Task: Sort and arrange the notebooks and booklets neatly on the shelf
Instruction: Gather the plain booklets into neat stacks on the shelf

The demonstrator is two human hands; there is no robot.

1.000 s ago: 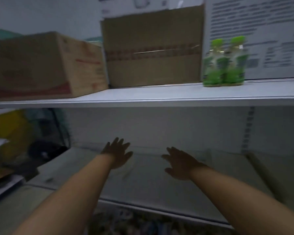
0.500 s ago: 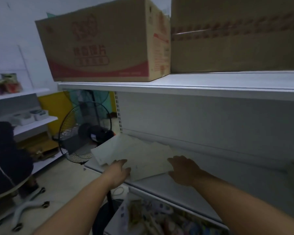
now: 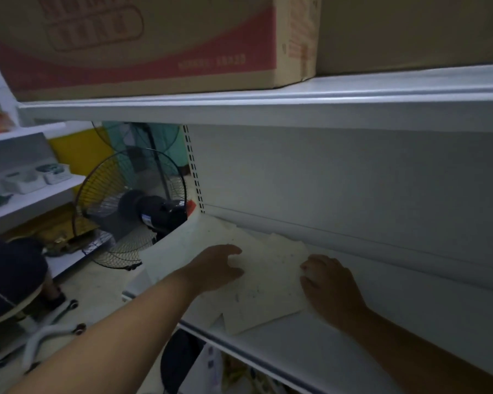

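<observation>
Your left hand [image 3: 217, 268] lies palm down on the pale booklets [image 3: 268, 282], which sit in a loose, overlapping pile on the left end of the lower white shelf [image 3: 382, 322]. Some of them stand askew and one corner reaches the shelf's front lip. The left hand's fingers are spread and only slightly bent. They press on the top sheet and do not wrap round anything. Your right hand [image 3: 330, 288] rests on the same shelf at the right edge of the pile, knuckles up. Its fingers are bent down so that the tips meet the edge of the booklets, but you cannot tell from here whether they pinch a sheet or only touch it. The covers look plain and off-white with faint specks, and the light is too dim to read any print. Above the shelf, the next board up [image 3: 268, 106] carries a cardboard box with a red band [image 3: 154, 44] and, touching it on the right, a plain brown carton [image 3: 410, 32]. Beyond the shelf's left end stands a black fan [image 3: 131, 209] with its wire cage facing away from the shelf. Farther out on that side is a swivel chair [image 3: 9, 282], and side racks there hold white baskets [image 3: 26, 182].
</observation>
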